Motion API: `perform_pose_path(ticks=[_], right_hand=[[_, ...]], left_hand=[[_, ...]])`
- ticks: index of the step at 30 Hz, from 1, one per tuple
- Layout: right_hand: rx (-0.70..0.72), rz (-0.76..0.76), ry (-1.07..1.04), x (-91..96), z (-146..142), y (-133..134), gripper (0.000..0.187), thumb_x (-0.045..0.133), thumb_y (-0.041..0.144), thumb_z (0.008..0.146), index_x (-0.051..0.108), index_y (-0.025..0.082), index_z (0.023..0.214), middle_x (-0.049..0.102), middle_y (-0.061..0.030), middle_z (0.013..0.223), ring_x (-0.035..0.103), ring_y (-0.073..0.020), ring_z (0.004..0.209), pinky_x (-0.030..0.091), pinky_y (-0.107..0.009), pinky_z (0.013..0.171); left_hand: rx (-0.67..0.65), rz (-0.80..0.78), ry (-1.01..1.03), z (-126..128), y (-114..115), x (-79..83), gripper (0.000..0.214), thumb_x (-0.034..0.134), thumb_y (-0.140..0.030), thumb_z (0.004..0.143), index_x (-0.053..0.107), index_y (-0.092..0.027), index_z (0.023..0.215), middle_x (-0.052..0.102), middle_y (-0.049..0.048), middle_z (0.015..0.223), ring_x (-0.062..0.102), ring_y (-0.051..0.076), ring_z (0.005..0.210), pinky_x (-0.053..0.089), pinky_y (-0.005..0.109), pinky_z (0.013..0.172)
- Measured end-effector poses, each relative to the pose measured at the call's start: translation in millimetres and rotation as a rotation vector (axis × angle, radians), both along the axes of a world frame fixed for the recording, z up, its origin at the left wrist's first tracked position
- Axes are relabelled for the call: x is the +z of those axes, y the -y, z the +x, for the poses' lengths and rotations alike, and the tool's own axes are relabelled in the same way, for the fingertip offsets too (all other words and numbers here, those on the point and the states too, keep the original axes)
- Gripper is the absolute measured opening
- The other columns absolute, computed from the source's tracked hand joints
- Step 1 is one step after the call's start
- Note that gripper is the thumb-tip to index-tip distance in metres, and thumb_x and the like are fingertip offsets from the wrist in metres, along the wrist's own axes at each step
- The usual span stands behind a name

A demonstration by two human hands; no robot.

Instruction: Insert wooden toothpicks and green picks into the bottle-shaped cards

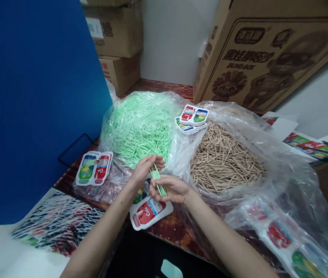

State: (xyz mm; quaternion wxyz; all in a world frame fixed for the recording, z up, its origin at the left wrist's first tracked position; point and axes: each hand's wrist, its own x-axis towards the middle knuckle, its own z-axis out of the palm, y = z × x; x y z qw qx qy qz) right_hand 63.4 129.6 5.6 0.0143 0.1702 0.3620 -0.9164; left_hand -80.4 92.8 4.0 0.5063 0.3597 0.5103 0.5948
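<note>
A small bundle of thin, light green sticks (159,183) is held between my two hands, tilted with its upper end to the left. My right hand (173,188) is closed round the lower part, thumb across the sticks. My left hand (148,168) curves round the upper end; some of its fingers are hidden. Just beyond it lies a large heap of matching green sticks (143,133) in an opened clear plastic bag. Below my hands, a jar-shaped card printed with a red cola design (148,212) rests on the table, partly covered by my right hand.
Brown sticks (224,162) fill another clear bag at right. Printed drink packs lie at left (94,168), between the bags (194,115), and inside plastic at lower right (279,235). A blue panel (36,108) stands left; cardboard boxes (268,58) stand behind.
</note>
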Motion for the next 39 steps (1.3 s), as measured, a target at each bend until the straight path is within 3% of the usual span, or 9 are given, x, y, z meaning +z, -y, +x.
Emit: perform_pose_path(ticks=[4, 6, 9, 12, 15, 18, 25, 35, 39], right_hand=[[-0.097, -0.037, -0.001, -7.7, 13.9, 6.6, 0.021, 0.067, 0.03, 0.078, 0.053, 0.016, 0.084, 0.06, -0.0006, 0.068, 0.058, -0.0116, 0.058, 0.035, -0.018, 0.046], [-0.122, -0.008, -0.016, -7.0, 21.4, 10.9, 0.025, 0.071, 0.033, 0.077, 0.052, 0.017, 0.082, 0.056, 0.002, 0.065, 0.056, -0.011, 0.057, 0.038, -0.021, 0.05], [-0.224, 0.201, 0.013, 3.2, 36.4, 21.1, 0.025, 0.068, 0.038, 0.08, 0.054, 0.017, 0.079, 0.055, 0.0015, 0.066, 0.056, -0.0125, 0.063, 0.042, -0.025, 0.06], [-0.408, 0.554, 0.067, 9.4, 54.5, 35.7, 0.023, 0.059, 0.039, 0.087, 0.058, 0.018, 0.078, 0.06, -0.0021, 0.075, 0.058, -0.0155, 0.075, 0.044, -0.03, 0.073], [-0.579, 0.84, 0.186, -6.4, 68.8, 52.9, 0.019, 0.052, 0.036, 0.091, 0.061, 0.02, 0.085, 0.062, -0.0033, 0.083, 0.058, -0.0182, 0.082, 0.043, -0.032, 0.079], [-0.686, 0.981, 0.307, -33.9, 75.2, 66.5, 0.015, 0.052, 0.033, 0.09, 0.061, 0.021, 0.091, 0.063, -0.0038, 0.088, 0.058, -0.0206, 0.086, 0.043, -0.034, 0.081], [-0.709, 1.071, 0.305, -44.2, 77.5, 73.3, 0.017, 0.047, 0.028, 0.093, 0.062, 0.022, 0.091, 0.064, -0.0043, 0.092, 0.059, -0.0207, 0.091, 0.043, -0.033, 0.085], [-0.717, 1.012, 0.312, -42.8, 78.9, 74.6, 0.021, 0.047, 0.029, 0.092, 0.067, 0.022, 0.092, 0.069, -0.0048, 0.095, 0.062, -0.0217, 0.094, 0.045, -0.035, 0.086], [-0.725, 1.0, 0.299, -42.7, 78.2, 74.0, 0.02, 0.048, 0.03, 0.091, 0.067, 0.022, 0.091, 0.069, -0.0048, 0.092, 0.063, -0.0216, 0.092, 0.045, -0.034, 0.085]], left_hand=[[-0.268, -0.043, -0.233, 17.8, 9.9, 7.0, 0.03, 0.053, -0.043, 0.086, 0.071, -0.019, 0.09, 0.073, 0.0057, 0.089, 0.068, 0.022, 0.087, 0.054, 0.035, 0.081], [-0.283, -0.006, -0.341, 21.4, 15.7, 13.8, 0.029, 0.052, -0.04, 0.087, 0.07, -0.021, 0.099, 0.072, 0.0056, 0.101, 0.066, 0.023, 0.098, 0.051, 0.035, 0.086], [-0.121, 0.016, -0.372, 15.1, 27.1, 18.6, 0.034, 0.051, -0.038, 0.088, 0.064, -0.02, 0.114, 0.068, 0.0085, 0.116, 0.063, 0.024, 0.105, 0.049, 0.035, 0.089], [0.12, -0.028, -0.461, 1.2, 47.4, 10.7, 0.031, 0.053, -0.038, 0.088, 0.064, -0.018, 0.109, 0.069, 0.0091, 0.108, 0.064, 0.024, 0.1, 0.049, 0.035, 0.088], [0.284, -0.056, -0.749, -6.7, 72.4, -5.3, 0.024, 0.051, -0.035, 0.089, 0.065, -0.019, 0.1, 0.069, 0.0074, 0.101, 0.063, 0.024, 0.098, 0.048, 0.037, 0.087], [0.268, -0.025, -1.062, -4.1, 90.4, -19.4, 0.02, 0.05, -0.03, 0.089, 0.064, -0.021, 0.101, 0.067, 0.0074, 0.101, 0.059, 0.025, 0.099, 0.045, 0.04, 0.089], [0.185, -0.066, -1.332, 3.8, 94.9, -36.4, 0.032, 0.06, -0.034, 0.083, 0.06, -0.022, 0.112, 0.061, 0.0089, 0.099, 0.055, 0.029, 0.094, 0.045, 0.041, 0.083], [0.254, -0.161, -1.119, -5.0, 82.5, -42.6, 0.016, 0.062, -0.033, 0.079, 0.06, -0.021, 0.088, 0.059, 0.0039, 0.088, 0.059, 0.024, 0.086, 0.048, 0.037, 0.079], [0.279, -0.138, -1.187, -6.1, 87.3, -40.4, 0.024, 0.055, -0.037, 0.086, 0.058, -0.019, 0.102, 0.061, 0.0077, 0.096, 0.059, 0.026, 0.093, 0.047, 0.038, 0.081]])
